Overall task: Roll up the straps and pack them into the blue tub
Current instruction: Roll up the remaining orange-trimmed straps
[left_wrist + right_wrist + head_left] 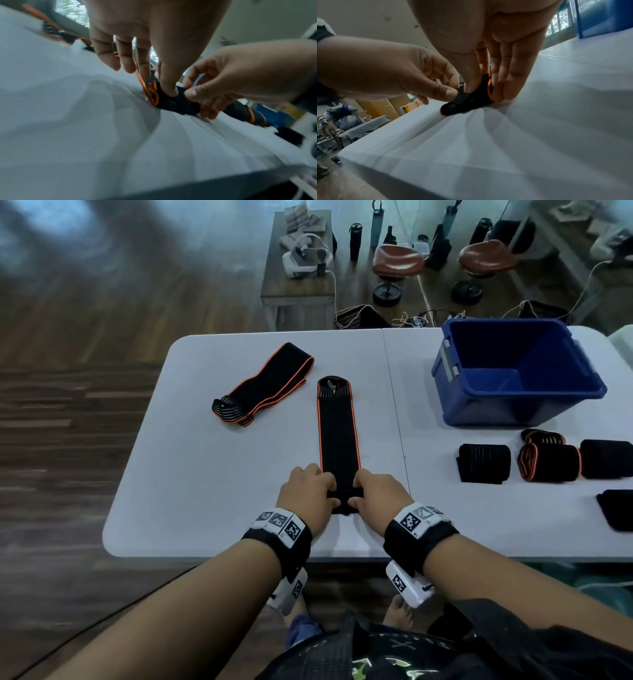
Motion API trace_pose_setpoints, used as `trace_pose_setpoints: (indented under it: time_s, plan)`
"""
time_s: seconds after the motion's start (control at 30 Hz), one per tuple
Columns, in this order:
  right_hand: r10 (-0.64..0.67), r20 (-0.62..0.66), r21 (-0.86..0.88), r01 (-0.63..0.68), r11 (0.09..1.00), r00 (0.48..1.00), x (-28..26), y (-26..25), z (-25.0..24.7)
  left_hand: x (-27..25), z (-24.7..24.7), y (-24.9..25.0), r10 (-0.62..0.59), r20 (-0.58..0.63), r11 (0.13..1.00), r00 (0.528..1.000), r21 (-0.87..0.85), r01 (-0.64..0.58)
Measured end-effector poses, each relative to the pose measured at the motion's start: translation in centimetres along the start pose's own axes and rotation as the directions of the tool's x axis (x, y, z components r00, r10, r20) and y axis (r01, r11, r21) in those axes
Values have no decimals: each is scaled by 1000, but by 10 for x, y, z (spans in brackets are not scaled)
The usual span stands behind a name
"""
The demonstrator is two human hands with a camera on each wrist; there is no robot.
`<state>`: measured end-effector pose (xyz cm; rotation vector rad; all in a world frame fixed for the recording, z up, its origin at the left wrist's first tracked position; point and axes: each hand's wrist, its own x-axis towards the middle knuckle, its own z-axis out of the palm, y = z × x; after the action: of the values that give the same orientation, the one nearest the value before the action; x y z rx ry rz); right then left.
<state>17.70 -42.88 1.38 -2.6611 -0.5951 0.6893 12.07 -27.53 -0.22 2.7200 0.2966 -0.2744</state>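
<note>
My left hand [310, 491] and right hand [378, 491] pinch the near end of a black, orange-edged strap [337, 436], thumbs and fingertips curled on its first small roll. It lies flat on the white table [205, 474]. It looks soft, light and springy, best held at both edges.

Lab or workshop room: folding table [239, 508], stools [397, 265], VR headset [301, 261], cables [421, 318], wood floor [85, 405].
</note>
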Motion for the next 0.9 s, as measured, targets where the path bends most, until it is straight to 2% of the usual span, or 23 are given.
trace_pose_setpoints:
  time_s: [0.1,0.23,0.33,0.43,0.5,0.57,0.7,0.8,0.9]
  plan:
    - [-51,-6,-86,50,995,999,-2,0,6,-2,7,3,111,25,980,994,163,-113]
    - [-128,-63,-341,99,935,990,-15,-2,24,-9,12,-1,187,48,941,981,279,-193]
    - [-146,-68,-463,98,881,987,-17,-1,25,-18,18,0,199,75,912,977,351,-213]
    - [-199,-24,-510,159,845,980,-15,-2,22,-29,26,-6,186,154,893,970,386,-232]
    - [-223,10,-500,198,843,975,-13,-3,19,-32,28,-11,179,149,908,972,355,-222]
    - [-211,32,-412,205,888,977,-8,1,16,-31,27,-16,172,120,938,978,283,-200]
    - [-102,12,-107,103,989,995,-1,6,11,-23,28,-23,178,34,980,983,89,-181]
    - [6,-47,112,-1,994,999,-4,6,12,-19,31,-27,146,-32,982,989,-116,-148]
    - [120,-83,318,-88,944,989,-3,10,10,-17,30,-24,56,-111,955,992,-284,-85]
